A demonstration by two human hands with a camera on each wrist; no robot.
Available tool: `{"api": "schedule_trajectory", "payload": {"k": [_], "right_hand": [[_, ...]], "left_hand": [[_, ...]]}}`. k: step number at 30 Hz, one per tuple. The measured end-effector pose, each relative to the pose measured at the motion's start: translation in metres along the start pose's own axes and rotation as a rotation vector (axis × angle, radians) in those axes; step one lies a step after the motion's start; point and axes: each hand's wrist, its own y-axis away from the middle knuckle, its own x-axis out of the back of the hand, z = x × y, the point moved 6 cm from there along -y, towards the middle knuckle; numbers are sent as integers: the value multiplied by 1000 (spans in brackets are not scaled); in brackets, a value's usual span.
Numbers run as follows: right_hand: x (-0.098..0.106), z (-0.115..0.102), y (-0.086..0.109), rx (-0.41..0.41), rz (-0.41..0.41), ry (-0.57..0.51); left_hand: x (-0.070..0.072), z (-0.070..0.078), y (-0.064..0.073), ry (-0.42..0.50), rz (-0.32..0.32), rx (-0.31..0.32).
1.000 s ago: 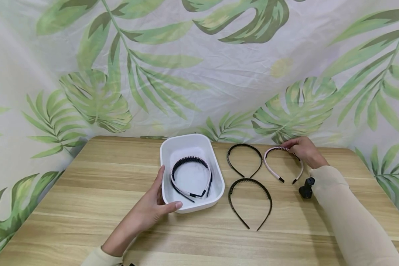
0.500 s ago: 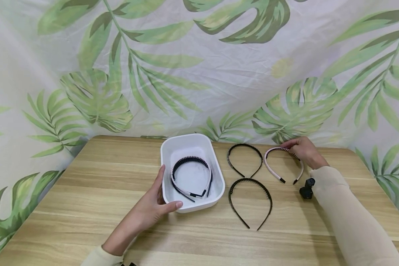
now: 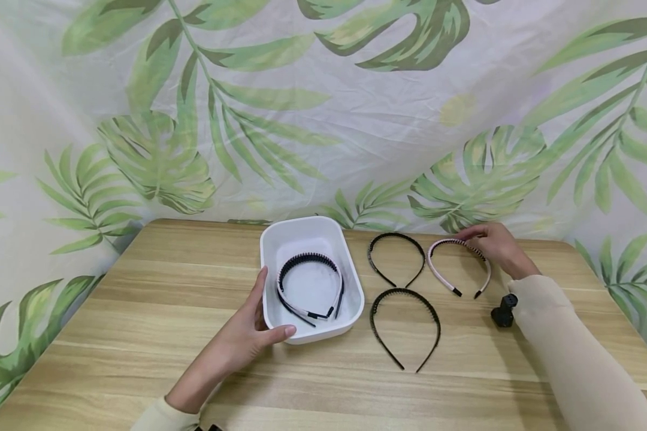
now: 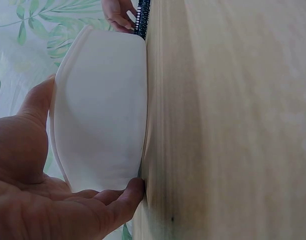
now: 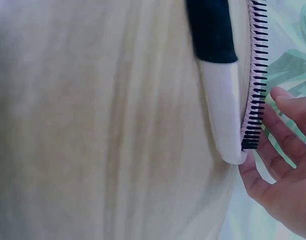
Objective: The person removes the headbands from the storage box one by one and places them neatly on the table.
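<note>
My left hand [image 3: 242,335] holds the near left corner of a white plastic bin [image 3: 350,293], with the thumb over the rim; in the left wrist view the fingers curl against its side and lower edge. Inside the bin lie a pink toothed headband [image 3: 341,281] and a black one partly hidden beneath it. At the right, my right hand [image 3: 498,246] is at the far side of another pink headband [image 3: 437,272] lying on the table. The right wrist view has these fingers loosely bent beside the headband's black teeth [image 5: 255,110], with the thumb apart from it.
Two black headbands lie between the bin and the pink headband: a far one [image 3: 396,234] and a near one [image 3: 437,323]. All rest on a wood-grain table [image 3: 156,287]. A leaf-printed cloth [image 3: 356,120] hangs behind its far edge.
My right wrist and sleeve have shifted slightly right. The pink headband at that hand has moved very slightly left since half a second ago. The left hand and bin stay in place.
</note>
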Motion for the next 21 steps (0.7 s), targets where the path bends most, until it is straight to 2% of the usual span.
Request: {"api": "schedule_trajectory", "payload": {"k": [8,14,21], "right_hand": [[0,-7,11,22,20,12],[0,-17,20,48,39,-2],[0,-31,33,79,54,-7]], "left_hand": [[0,-1,-1,0,1,7],[1,1,1,-8,-2,-4],[1,1,0,6,-3,13]]}}
